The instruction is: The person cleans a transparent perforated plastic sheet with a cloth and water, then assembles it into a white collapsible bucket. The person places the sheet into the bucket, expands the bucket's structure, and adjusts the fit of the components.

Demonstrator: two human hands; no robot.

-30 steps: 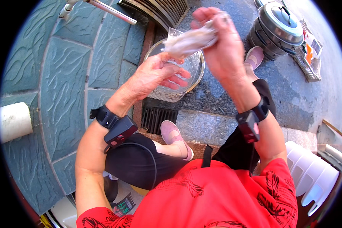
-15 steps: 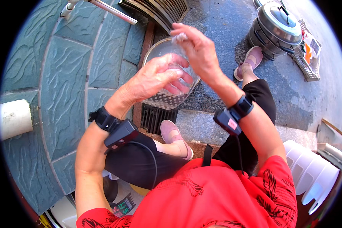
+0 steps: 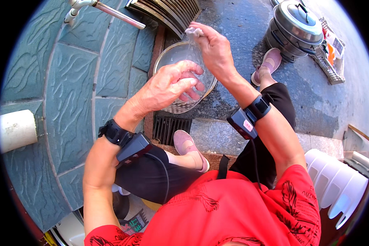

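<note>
Outdoor stone paving (image 3: 233, 96), damp-looking in patches, is the backdrop; textured blue-green tiles (image 3: 69, 74) fill the left side. Your right hand (image 3: 217, 51) is closed at the fingertips, pinching a crumpled whitish wad (image 3: 195, 32); material unclear, could be thin plastic or cloth. Your left hand (image 3: 168, 84) is loosely open, fingers spread and slightly curled, no grip visible on anything; whether the fingers touch what's beneath, can't tell.

Key relation: the wad sits at the far-left end of your right hand, directly beyond your left fingertips, gap between. Right hand nearer, already has it. Wad is stubby, no clear long axis; roughly it pokes out leftward from the pinch. Seen from above, it's around the far rim of a round, clear plastic basin (image 3: 157, 62); height over the rim can't be judged. Your left fingers lie over the basin's middle. Contents mostly hidden by hand and glare.

Further out: drain grate (image 3: 172, 128) just on your side of the basin, slatted rack (image 3: 168, 14) beyond it, pipe (image 3: 121, 16) far left. Lidded steel pot (image 3: 295, 30) and grey crate (image 3: 335, 74) stand far right, well apart from both hands.
</note>
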